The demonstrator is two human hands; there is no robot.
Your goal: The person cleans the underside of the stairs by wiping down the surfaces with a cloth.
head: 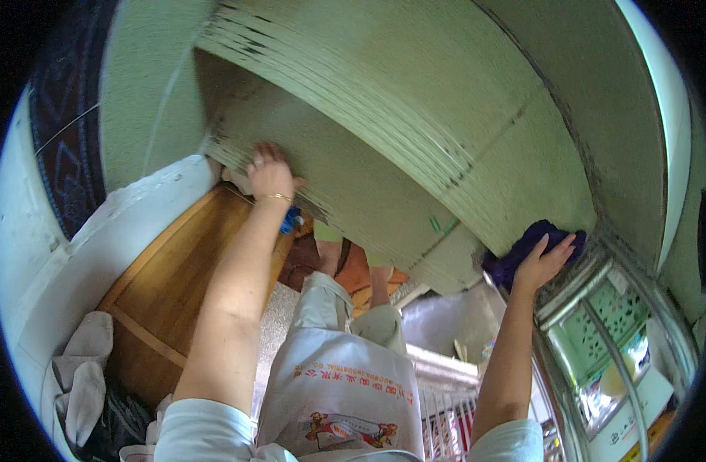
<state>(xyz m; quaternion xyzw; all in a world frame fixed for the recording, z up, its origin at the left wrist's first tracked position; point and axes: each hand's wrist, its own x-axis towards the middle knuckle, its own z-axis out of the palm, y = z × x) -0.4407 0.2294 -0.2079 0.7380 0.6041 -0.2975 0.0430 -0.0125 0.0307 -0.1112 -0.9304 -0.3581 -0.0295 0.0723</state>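
Observation:
A wide pale green mat or sheet (387, 75) spreads before me, marked with fine ribs and dark worn spots. Along its near side runs a shaded greyish-brown band (341, 156). My left hand (270, 173) lies palm down on that band near its lower left edge, with nothing seen in it. Under my right hand (543, 267), a dark purple cloth (517, 251) is bunched against the right end of the green surface. My fingers and thumb press on the cloth from above. The palm side of both hands is hidden.
A brown wooden panel (174, 277) stands at left beside a white ledge (145, 185). A small blue object (289, 220) shows beyond my left forearm. At right, a metal-framed rack (609, 341) holds a green perforated basket (604, 329). White socks or cloths (90, 358) lie lower left.

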